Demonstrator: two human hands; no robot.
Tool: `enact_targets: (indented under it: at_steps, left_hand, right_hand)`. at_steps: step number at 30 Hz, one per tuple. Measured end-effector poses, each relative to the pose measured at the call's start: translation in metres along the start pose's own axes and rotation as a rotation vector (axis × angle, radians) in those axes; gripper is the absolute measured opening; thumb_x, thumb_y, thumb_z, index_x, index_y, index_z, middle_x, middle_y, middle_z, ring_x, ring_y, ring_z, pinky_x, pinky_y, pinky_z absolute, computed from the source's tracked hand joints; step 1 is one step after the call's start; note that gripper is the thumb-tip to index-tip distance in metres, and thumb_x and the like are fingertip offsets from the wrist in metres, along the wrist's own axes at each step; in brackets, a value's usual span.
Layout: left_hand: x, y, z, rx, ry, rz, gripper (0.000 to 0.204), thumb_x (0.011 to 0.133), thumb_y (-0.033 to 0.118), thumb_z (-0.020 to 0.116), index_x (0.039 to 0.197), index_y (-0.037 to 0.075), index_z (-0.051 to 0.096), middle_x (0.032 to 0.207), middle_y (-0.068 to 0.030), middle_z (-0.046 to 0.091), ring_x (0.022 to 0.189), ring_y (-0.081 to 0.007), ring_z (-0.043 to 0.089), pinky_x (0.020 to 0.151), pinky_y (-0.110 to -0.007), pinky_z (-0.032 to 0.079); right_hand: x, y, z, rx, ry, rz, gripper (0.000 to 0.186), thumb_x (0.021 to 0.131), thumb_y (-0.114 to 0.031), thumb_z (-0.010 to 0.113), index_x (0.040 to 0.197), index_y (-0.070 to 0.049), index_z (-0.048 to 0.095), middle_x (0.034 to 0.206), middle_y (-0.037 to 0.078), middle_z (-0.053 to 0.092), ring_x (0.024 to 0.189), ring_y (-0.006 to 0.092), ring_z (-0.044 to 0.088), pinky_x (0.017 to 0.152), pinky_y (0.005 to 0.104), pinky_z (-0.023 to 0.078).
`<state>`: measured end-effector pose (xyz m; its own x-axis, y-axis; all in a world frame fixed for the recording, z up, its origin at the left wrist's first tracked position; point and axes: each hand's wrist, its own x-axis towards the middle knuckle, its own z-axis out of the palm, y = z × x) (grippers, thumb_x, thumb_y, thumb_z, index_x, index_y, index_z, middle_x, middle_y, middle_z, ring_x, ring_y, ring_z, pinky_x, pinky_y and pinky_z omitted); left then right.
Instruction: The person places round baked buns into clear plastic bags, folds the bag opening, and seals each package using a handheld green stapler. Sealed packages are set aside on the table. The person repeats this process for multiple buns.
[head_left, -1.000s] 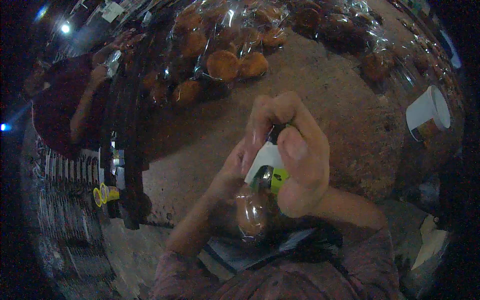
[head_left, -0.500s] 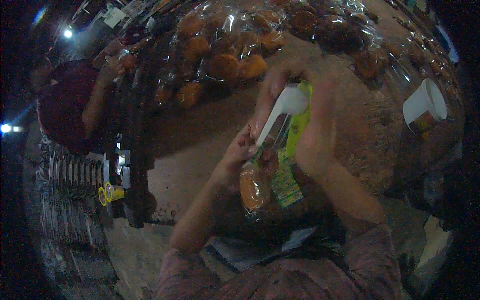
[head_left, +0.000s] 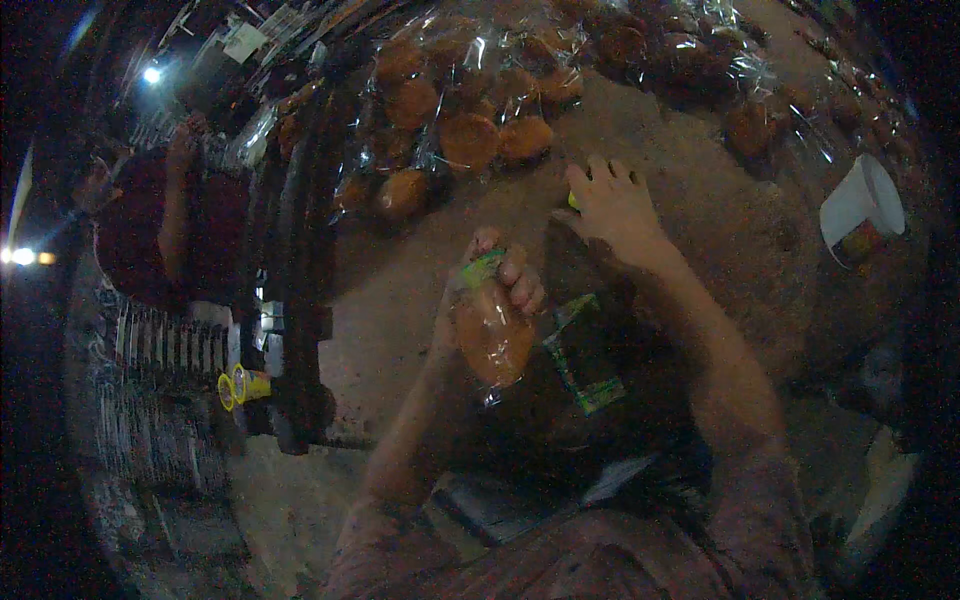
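Observation:
My left hand [head_left: 522,278] is closed around the gathered neck of a clear bag with a brown bun [head_left: 493,338] inside. Green shows at the bag's neck [head_left: 482,266], and the bun hangs below my fingers. Further up and to the right, my right hand [head_left: 618,212] is palm down with its fingers apart. A yellow-green tool [head_left: 574,200] peeks out beside its thumb, mostly hidden under the hand. Between my forearms is a green patterned strip or packet [head_left: 585,362], dim and partly in shadow.
Several bagged buns [head_left: 468,140] cover the far part of the table [head_left: 370,330], with more at the far right. A white paper cup [head_left: 862,205] lies tilted at the right. Across the left side, a person in a dark red top [head_left: 150,220] works near yellow-rimmed cups [head_left: 250,384].
My right hand has moved away from the bag with the yellow-green tool, and its fingers have spread. The white handled piece no longer shows. My left hand has raised the bagged bun slightly.

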<state>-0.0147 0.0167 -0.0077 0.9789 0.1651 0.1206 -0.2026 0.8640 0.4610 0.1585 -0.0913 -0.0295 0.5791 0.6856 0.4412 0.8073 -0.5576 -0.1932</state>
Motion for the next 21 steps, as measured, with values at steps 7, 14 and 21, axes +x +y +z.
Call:
enact_targets:
  at_steps: [7, 14, 21]
  left_hand:
    - [0.01, 0.026, -0.03, 0.955, 0.778, 0.413, 0.012, 0.097, 0.013, 0.065, 0.107, 0.015, 0.058, 0.1, 0.0013, 0.061, 0.092, -0.0121, 0.062, 0.078, -0.029, 0.053]
    - [0.005, 0.031, -0.063, 1.218, 0.666, 0.456, 0.018, 0.096, 0.021, 0.067, 0.111, 0.011, 0.062, 0.109, -0.0041, 0.064, 0.107, -0.0181, 0.059, 0.093, -0.035, 0.049]
    - [0.013, 0.041, -0.111, 1.012, 0.515, 0.728, 0.034, 0.1, 0.024, 0.061, 0.13, 0.01, 0.051, 0.123, -0.0084, 0.061, 0.11, -0.0217, 0.061, 0.093, -0.036, 0.049]
  right_hand:
    - [0.006, -0.017, -0.039, 1.322, -0.377, 0.055, 0.036, 0.101, -0.034, 0.06, 0.116, -0.001, 0.061, 0.117, 0.011, 0.063, 0.107, 0.0212, 0.061, 0.091, 0.0348, 0.049]
    - [0.004, -0.018, -0.034, 1.032, -0.579, -0.193, 0.049, 0.1, -0.047, 0.056, 0.119, -0.002, 0.067, 0.116, 0.018, 0.068, 0.111, 0.0301, 0.064, 0.098, 0.0397, 0.049]
    - [0.021, 0.008, -0.03, 1.071, -0.175, -0.08, 0.044, 0.099, -0.041, 0.06, 0.12, -0.003, 0.069, 0.109, 0.015, 0.073, 0.1, 0.0259, 0.068, 0.09, 0.0387, 0.052]
